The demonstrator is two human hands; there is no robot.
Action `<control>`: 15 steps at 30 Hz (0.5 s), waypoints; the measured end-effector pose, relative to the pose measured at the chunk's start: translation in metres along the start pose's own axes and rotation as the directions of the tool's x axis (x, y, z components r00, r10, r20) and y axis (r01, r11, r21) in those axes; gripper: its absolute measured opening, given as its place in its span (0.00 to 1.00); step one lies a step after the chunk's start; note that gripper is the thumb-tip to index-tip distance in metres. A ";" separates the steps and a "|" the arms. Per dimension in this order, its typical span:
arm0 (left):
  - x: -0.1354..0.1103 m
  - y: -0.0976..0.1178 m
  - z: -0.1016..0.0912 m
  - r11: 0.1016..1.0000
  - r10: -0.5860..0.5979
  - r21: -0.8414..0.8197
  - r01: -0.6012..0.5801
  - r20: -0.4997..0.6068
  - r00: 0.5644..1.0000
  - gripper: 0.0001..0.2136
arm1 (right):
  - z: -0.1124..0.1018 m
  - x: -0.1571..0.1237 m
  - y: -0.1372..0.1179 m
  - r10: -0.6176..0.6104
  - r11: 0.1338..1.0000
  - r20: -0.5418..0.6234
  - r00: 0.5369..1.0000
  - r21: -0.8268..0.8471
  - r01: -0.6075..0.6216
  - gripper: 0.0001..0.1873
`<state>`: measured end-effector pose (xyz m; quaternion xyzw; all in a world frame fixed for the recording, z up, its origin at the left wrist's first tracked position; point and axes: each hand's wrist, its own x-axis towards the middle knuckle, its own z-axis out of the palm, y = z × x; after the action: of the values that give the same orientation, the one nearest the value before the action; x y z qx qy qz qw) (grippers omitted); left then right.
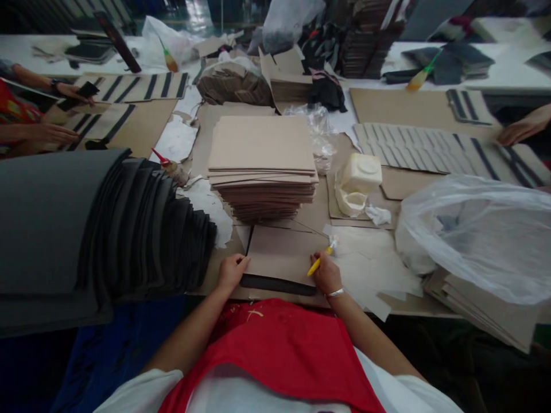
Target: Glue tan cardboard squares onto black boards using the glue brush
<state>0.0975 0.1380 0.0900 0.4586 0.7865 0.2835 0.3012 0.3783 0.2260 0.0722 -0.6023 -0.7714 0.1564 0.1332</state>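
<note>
A tan cardboard sheet (pixel 279 252) lies in front of me, with a dark strip (pixel 278 284) along its near edge and more dark material showing at its far left corner. My left hand (pixel 232 271) is closed at the sheet's left edge, thumb and fingers pinched there. Whether the pinch takes in the dark material too is hidden. In my right hand (pixel 328 274), over the sheet's right side, is a yellow-handled brush (pixel 315 267). Its pale bristles point away from me. Just beyond the sheet stands a tall stack of cardboard sheets (pixel 262 143).
Thick dark sheets (pixel 51 212) are piled at left, near a red-tipped glue bottle (pixel 170 166). At right are a cream plastic container (pixel 361 172) and a clear plastic bag (pixel 477 229). Other people's hands (pixel 525 125) work on striped pieces at both sides.
</note>
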 end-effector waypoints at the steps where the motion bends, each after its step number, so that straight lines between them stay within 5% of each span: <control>1: 0.003 -0.001 0.002 1.000 -0.017 0.013 0.017 0.013 1.000 0.14 | 0.003 0.003 0.001 0.007 1.000 0.019 1.000 -0.009 -0.007 0.14; 15: 0.013 0.003 0.000 0.989 -0.109 0.118 0.094 0.129 0.986 0.13 | 0.007 0.010 0.004 -0.015 0.995 0.156 0.988 -0.095 0.030 0.16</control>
<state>0.0944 0.1506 0.0895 0.4520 0.8014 0.1917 0.3416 0.3767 0.2362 0.0643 -0.5852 -0.7929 0.1636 0.0455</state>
